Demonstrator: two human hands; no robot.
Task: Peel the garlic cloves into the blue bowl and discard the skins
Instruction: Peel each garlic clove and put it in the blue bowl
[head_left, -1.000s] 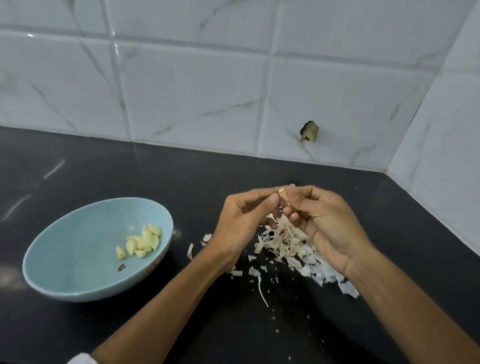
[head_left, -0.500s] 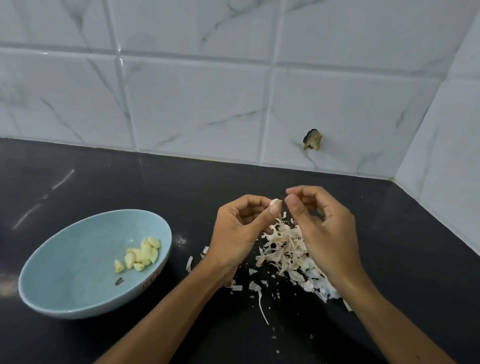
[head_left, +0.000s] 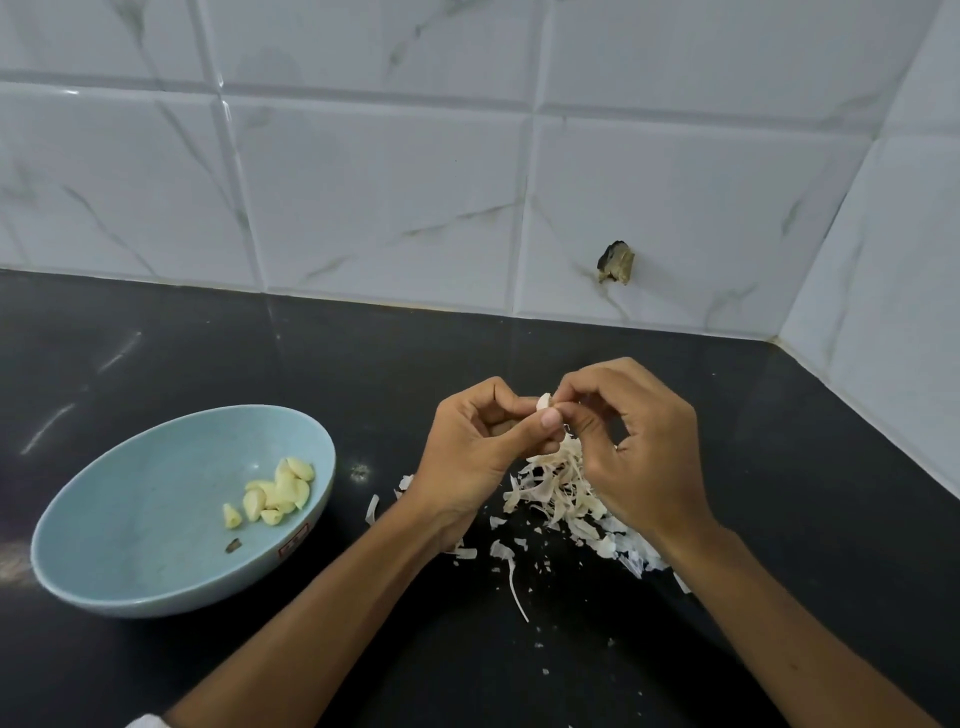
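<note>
A blue bowl (head_left: 130, 525) is sitting at the left of a black worktop (head_left: 171, 353), with a cluster of peeled cloves (head_left: 275, 493) lying against its right inner wall. A broad band of dark surface is running behind it to the white tiled wall (head_left: 374, 197), which is closing off the far edge. A second tiled wall (head_left: 893, 291) is angling in at the right to form a corner. A narrow strip of worktop is separating the bowl from the left hand (head_left: 467, 457), whose curled fingers and thumb are pinching a pale garlic clove (head_left: 543, 401) above the surface. The right hand (head_left: 639, 457) is meeting it fingertip to fingertip, its thumb and forefinger nipping the same clove. Beneath both hands a heap of papery skins (head_left: 561, 488) is spreading across the worktop, with scraps trailing back towards the person.
</note>
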